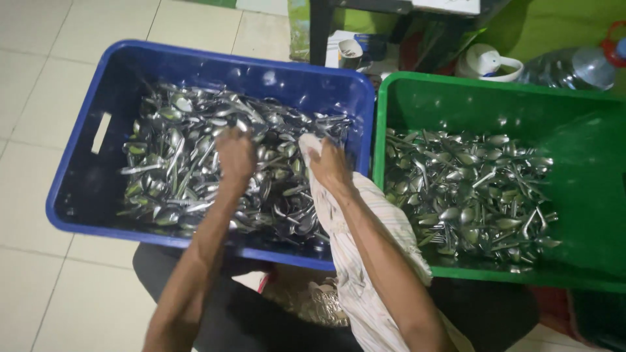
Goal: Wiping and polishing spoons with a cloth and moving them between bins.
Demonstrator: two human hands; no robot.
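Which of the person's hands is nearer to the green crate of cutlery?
Right. The right hand, holding a striped cloth, is over the blue crate near the green crate; the left hand is farther away, mid blue crate.

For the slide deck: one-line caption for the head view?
Left hand reaches into spoons in blue crate; right hand grips striped cloth; green crate alongside.

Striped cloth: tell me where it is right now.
In the head view, the striped cloth is gripped in the right hand and trails over the blue crate's near rim, beside the green crate.
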